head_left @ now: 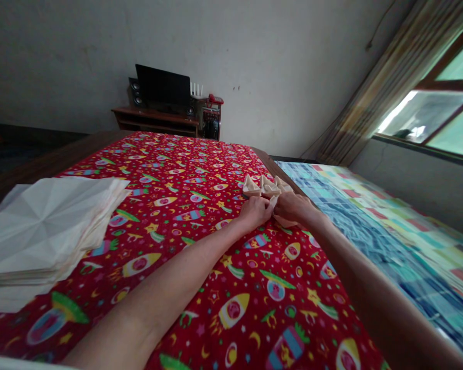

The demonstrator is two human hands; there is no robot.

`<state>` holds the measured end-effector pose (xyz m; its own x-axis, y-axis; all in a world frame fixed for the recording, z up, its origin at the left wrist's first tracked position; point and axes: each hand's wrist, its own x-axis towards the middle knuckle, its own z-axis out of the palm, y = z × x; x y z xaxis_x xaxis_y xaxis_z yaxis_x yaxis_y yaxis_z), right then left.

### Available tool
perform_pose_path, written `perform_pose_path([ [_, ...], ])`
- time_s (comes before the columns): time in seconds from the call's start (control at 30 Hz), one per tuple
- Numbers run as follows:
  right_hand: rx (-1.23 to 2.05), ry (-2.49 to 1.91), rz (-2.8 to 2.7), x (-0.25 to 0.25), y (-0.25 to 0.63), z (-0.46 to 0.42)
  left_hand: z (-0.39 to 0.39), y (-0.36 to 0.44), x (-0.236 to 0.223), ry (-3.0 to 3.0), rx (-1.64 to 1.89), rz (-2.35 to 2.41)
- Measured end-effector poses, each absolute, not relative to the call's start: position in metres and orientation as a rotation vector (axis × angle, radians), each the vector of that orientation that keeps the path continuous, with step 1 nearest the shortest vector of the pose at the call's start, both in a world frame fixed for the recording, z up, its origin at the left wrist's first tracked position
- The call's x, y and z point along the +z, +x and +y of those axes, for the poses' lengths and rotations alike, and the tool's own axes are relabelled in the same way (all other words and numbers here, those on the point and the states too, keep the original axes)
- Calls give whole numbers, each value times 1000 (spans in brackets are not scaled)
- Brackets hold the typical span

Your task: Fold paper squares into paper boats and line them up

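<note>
Both arms reach forward over a red patterned cloth (170,205). My left hand (255,211) is closed, its fingertips pinching the left side of a small folded paper piece (285,221). Across from it, my right hand (292,206) closes on the same piece from the right and covers part of it. Right behind the hands stand several folded paper shapes (251,185) in a short row, cream-coloured with pointed tips. A stack of creased white paper sheets (42,221) lies at the left of the cloth, apart from my hands.
Beyond the cloth is a wooden desk (158,117) with a black monitor (164,87), speakers and a red telephone (215,99). On the right, a bed with a checked blue cover (332,205) lies alongside. A curtain (355,113) hangs by the window.
</note>
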<state>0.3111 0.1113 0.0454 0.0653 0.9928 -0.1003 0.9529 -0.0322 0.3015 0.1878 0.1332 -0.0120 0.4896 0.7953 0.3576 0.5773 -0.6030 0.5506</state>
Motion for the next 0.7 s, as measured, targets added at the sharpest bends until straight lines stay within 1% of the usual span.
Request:
perform_pose_path([
  [0.37,150,1932,2038,48,304,110,136,186,-11,2370,802,1153],
  [0.7,111,2004,2152,46,317,109,127,189,-11,2315,784,1276],
])
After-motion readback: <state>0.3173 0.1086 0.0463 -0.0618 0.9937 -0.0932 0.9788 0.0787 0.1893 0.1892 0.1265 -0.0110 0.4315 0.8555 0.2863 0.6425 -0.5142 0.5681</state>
